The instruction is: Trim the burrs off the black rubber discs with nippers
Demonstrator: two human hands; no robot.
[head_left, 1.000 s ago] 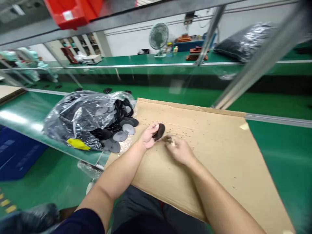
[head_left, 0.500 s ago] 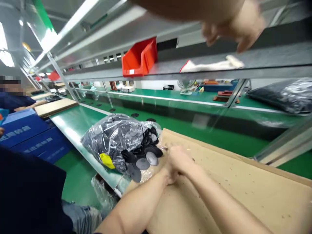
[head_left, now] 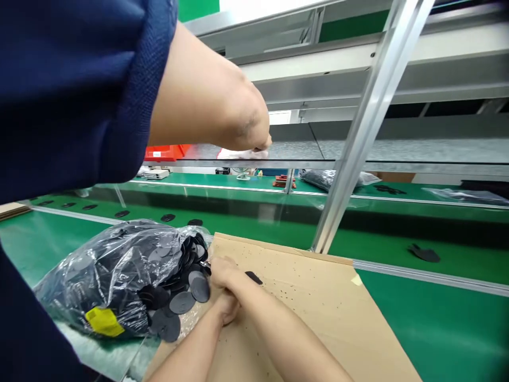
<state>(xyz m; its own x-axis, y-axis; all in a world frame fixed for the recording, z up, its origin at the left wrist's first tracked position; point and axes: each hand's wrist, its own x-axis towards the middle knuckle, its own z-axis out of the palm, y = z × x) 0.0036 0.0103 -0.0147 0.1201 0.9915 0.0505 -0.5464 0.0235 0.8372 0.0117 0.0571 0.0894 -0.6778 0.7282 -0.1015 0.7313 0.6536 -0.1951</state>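
Note:
My left hand (head_left: 228, 307) is closed low over the cardboard, just beneath my right hand. My right hand (head_left: 222, 270) is also closed, its knuckles toward the bag, and the two hands touch. A small metal tip (head_left: 205, 264) shows at the fingers of my right hand; the rest of it is hidden. A dark flat piece (head_left: 253, 277) shows beside my right wrist; whether it is held or lying there I cannot tell. Left of my hands, a clear plastic bag (head_left: 115, 270) lies on its side, with black round discs (head_left: 183, 302) spilling from its mouth.
A co-worker's bent arm (head_left: 214, 101) in a dark blue sleeve crosses the upper left toward the shelf. Brown cardboard (head_left: 318, 297) covers the bench under my hands. A metal post (head_left: 369, 116) rises behind it. Black pieces (head_left: 167, 217) lie along the green belt.
The view has swung to the right. The co-worker's arm has come lower and nearer on the left, mostly covering its hand. My hands stay closed together beside the bag; the dark piece now shows.

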